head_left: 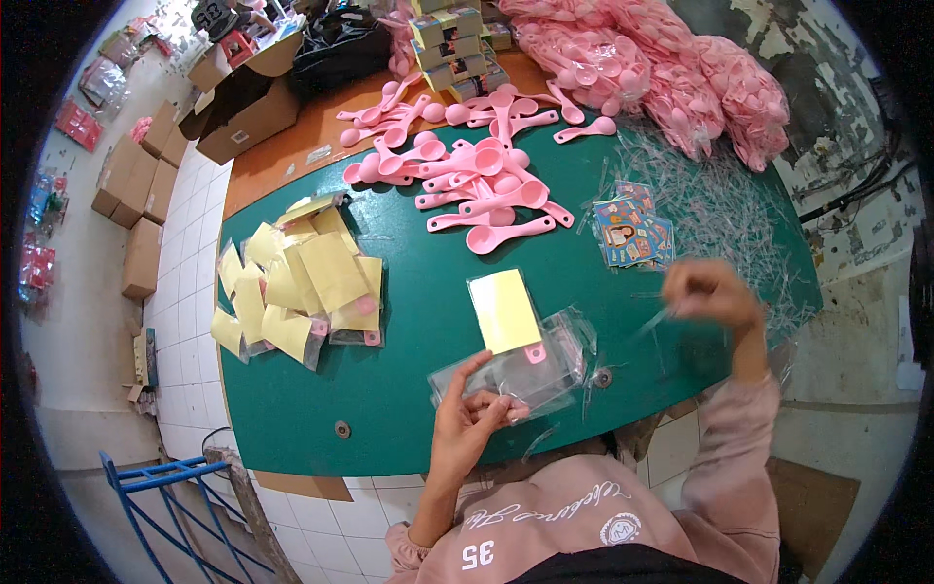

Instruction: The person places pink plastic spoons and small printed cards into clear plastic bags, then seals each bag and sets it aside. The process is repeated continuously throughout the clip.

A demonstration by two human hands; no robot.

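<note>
Near the front of the green table, my left hand (472,414) is closed, thumb and fingers pinching a clear plastic bag (535,375) on a small stack of such bags. Just beyond its fingertips lies a filled packet (506,310): a yellow card in clear plastic, with a pink spoon handle showing at its lower corner. My right hand (712,294) is raised at the right, fingers curled and somewhat blurred by motion. A thin clear plastic strip (654,321) seems to trail from its fingers. Close beyond it sit small printed blue cards (632,229).
Filled yellow-card packets (292,277) are heaped at the left. Pink measuring spoons (486,185) pile up mid-back, with bagged spoons (652,73) behind. Clear plastic strips (725,209) litter the right side. Card stacks (452,49) and an open carton (243,107) stand far back.
</note>
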